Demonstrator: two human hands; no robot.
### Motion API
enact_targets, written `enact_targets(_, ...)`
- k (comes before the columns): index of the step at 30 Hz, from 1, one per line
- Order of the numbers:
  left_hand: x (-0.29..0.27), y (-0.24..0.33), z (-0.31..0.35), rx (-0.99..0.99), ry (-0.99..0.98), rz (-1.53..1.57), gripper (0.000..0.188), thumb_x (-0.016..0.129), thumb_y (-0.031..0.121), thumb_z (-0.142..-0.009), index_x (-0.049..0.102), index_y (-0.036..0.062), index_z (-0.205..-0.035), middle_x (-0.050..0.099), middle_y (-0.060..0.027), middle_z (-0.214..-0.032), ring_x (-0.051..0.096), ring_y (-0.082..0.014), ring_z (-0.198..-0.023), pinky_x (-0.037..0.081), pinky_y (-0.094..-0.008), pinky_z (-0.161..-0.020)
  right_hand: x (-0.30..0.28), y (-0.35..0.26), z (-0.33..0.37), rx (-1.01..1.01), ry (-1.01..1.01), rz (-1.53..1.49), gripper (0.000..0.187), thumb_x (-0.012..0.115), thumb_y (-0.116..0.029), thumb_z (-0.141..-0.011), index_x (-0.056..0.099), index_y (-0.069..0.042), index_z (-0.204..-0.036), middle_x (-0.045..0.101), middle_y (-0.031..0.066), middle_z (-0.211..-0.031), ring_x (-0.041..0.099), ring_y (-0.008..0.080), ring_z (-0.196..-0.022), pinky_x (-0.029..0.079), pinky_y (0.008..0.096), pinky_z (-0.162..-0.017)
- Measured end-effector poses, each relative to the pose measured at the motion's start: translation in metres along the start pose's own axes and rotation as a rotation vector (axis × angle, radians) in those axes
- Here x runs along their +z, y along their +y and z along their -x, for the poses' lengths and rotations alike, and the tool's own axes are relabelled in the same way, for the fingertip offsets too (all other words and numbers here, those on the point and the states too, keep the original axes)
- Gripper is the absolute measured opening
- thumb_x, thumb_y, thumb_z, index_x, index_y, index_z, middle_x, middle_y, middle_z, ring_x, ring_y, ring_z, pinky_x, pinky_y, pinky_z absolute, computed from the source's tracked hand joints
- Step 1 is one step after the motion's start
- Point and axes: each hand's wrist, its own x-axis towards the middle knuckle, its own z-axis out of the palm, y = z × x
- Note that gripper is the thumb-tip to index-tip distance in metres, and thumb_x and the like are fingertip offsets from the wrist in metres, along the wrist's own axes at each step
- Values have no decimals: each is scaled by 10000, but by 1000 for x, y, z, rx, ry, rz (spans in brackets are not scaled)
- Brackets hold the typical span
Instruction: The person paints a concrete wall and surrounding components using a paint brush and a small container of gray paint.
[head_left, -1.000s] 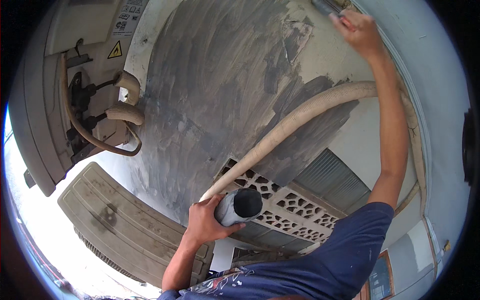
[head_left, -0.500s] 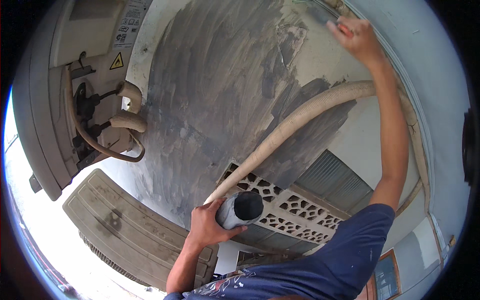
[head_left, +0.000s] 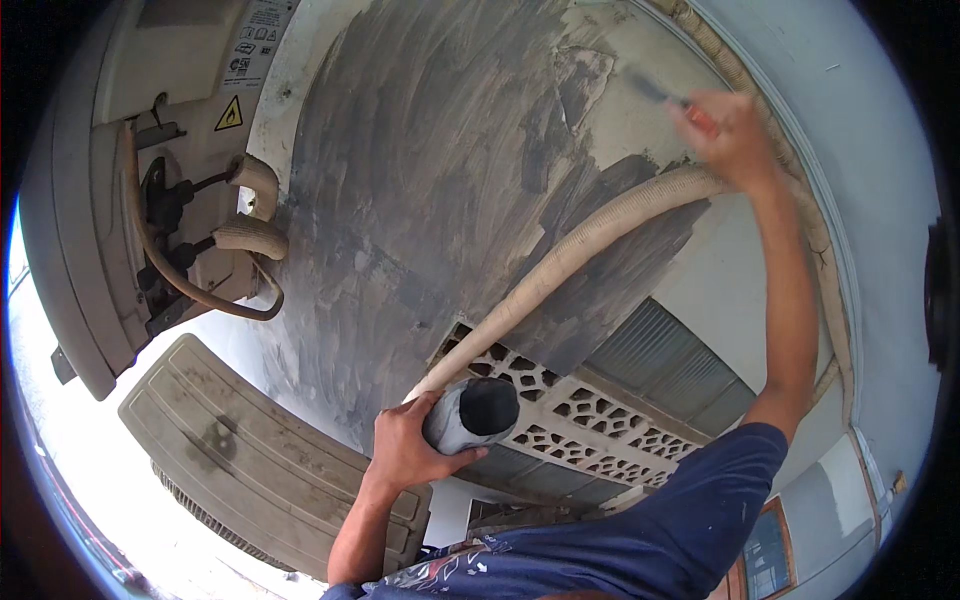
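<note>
Fingers (head_left: 727, 106) of the right hand (head_left: 742, 143) curl round a blurred, red-handled tool (head_left: 703, 120), upper right of the frame. Lower centre, the left hand (head_left: 408, 446) clasps a grey, dark-mouthed cylinder (head_left: 449, 424); behind, a pale pipe (head_left: 562, 264) crosses the grey-streaked wall (head_left: 400, 150).

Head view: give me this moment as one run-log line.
left hand: holds grey container, dark opening visible | right hand: holds red-handled tool, blurred | wall: partly dark grey, paler near tool
</note>
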Motion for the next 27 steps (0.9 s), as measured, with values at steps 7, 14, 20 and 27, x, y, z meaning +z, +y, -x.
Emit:
enact_targets(7, 6, -1, 0, 75, 59, -13, 780, 873, 446, -535, 639, -74, -1068, 698, -200, -843, 713, -304, -770, 557, -353, -729, -1, 18, -16, -17, -160, 18, 351, 720, -305, -837, 609, 6, -717, 514, 135, -553, 424, 218, -496, 388, 364, -500)
enact_targets(14, 0, 3, -1, -9, 5, 15, 782, 898, 356, -509, 632, -82, -1099, 709, -177, -896, 716, -250, -832, 543, -334, -782, -2, 41, -36, -102, 208, 191, 312, 664, -310, -876, 612, -21, -772, 545, 150, -588, 543, 316, -536, 452, 419, -536)
enact_targets(20, -2, 0, 0, 47, 65, 20, 763, 877, 422, -535, 648, -74, -1068, 703, -193, -879, 714, -299, -798, 555, -350, -754, 6, 19, -33, -324, -25, 104, 248, 640, -290, -872, 636, -63, -773, 624, 140, -678, 622, 347, -637, 496, 433, -580)
enact_targets(27, -7, 4, 2, 11, 76, 30, 712, 906, 332, -505, 655, -50, -1051, 712, -155, -874, 714, -225, -824, 540, -331, -785, 3, 1, -59, -185, 156, 311, 276, 644, -287, -863, 598, -53, -724, 614, 136, -668, 618, 353, -647, 499, 433, -579)
